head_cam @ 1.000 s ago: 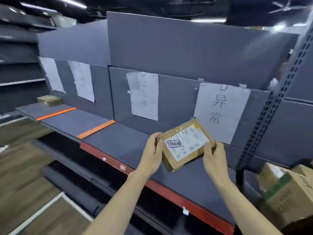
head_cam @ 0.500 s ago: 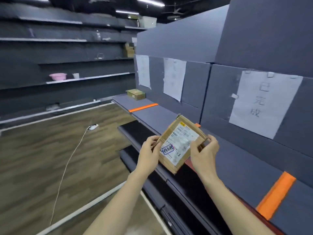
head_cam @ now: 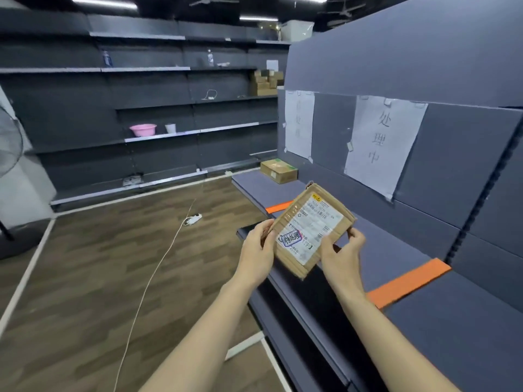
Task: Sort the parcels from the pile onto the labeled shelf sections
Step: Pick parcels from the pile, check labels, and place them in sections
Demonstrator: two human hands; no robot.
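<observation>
I hold a flat brown cardboard parcel point(head_cam: 310, 230) with a white shipping label and a blue-and-red stamp, tilted in front of me. My left hand point(head_cam: 256, 254) grips its left edge and my right hand point(head_cam: 341, 254) grips its lower right edge. It hangs above the front edge of the grey shelf point(head_cam: 382, 250), which orange strips point(head_cam: 407, 281) split into sections. A paper label point(head_cam: 382, 142) hangs on the back panel behind the middle section, another paper label point(head_cam: 298, 125) behind the far one. One brown box point(head_cam: 278, 171) sits in the far section.
Dark empty wall shelving point(head_cam: 158, 108) runs along the back, holding a pink basin point(head_cam: 143, 130), a white cup and some stacked boxes point(head_cam: 264, 82). A white cable with a power strip point(head_cam: 192, 219) crosses the wooden floor. A fan point(head_cam: 8, 142) stands at the left.
My view has swung left along the shelf, from the right-hand labelled sections to the two left ones. Both hands have kept hold of the parcel in front of me.
</observation>
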